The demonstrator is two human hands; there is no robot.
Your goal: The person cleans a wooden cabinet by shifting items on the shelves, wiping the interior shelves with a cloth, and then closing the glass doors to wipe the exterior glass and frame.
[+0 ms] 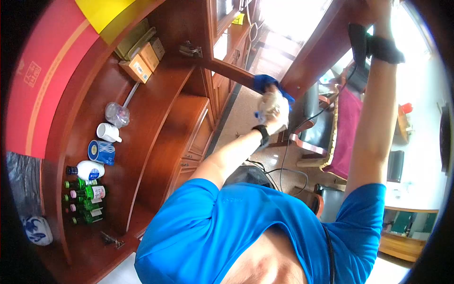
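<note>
Nearest is a blue shirt (pixel 246 203). Green bottles (pixel 87 193) sit on the left shelf (pixel 149 106). Farther out, the blurry left hand (pixel 274 108) squeezes a blue cloth (pixel 263 81) at the corner of a wooden door (pixel 314 49). The right hand (pixel 382 5) is cut off, so I can't tell its grip. Far right are black chairs (pixel 318 135).

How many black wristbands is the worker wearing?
2: left wristband, by the left hand gripping a blue cloth; right wristband, below the cut-off right hand at the picture's top. None seem hidden.

wooden frame (pixel 309 47) blocking, shelf front (pixel 135 154) seemingly open
</note>
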